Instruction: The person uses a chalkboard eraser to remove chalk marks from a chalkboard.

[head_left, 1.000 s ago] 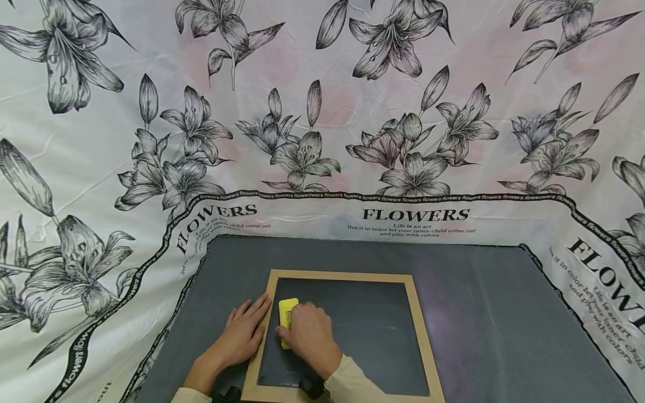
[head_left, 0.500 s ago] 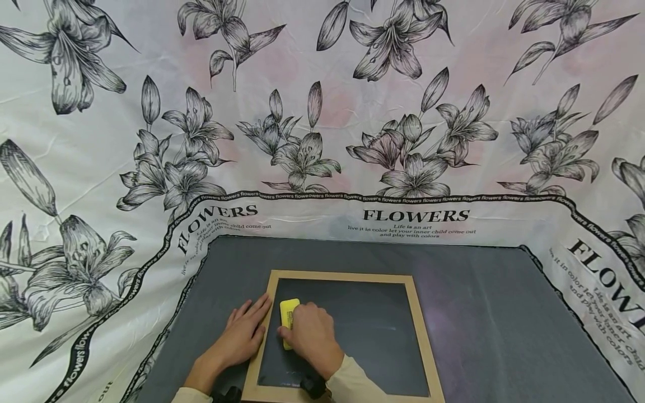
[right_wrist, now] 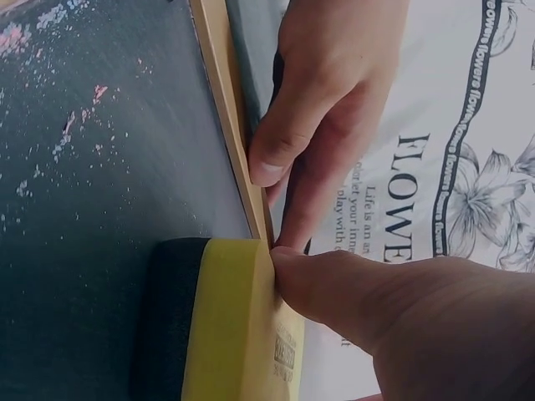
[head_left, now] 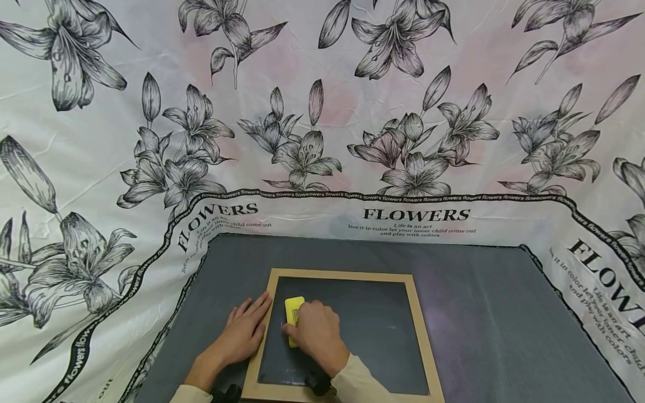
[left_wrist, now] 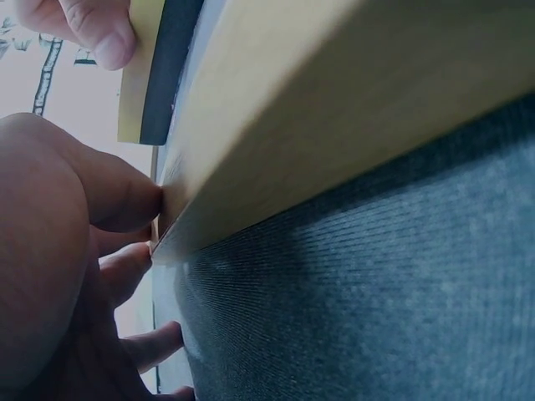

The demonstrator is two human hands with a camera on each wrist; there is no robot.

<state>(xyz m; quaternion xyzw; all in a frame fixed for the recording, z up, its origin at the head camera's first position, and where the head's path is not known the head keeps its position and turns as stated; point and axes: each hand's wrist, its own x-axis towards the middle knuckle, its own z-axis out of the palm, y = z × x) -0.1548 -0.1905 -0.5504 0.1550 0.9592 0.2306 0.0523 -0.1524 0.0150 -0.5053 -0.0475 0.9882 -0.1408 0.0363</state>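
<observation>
A small chalkboard with a pale wooden frame lies flat on the dark cloth. My right hand grips a yellow chalkboard eraser near the board's left side. Its black felt side faces the board in the right wrist view, where the thumb presses the eraser's yellow back. Resting along the frame's left edge, my left hand has its fingers extended. In the left wrist view, the left thumb and a finger touch the frame's outer edge.
Pink and white chalk crumbs are scattered on the board in the right wrist view. Around the dark grey panel spreads a white tablecloth printed with lilies and the word FLOWERS.
My right hand and the eraser have shifted slightly to the right across the board. The left hand stays at the frame's left edge.
</observation>
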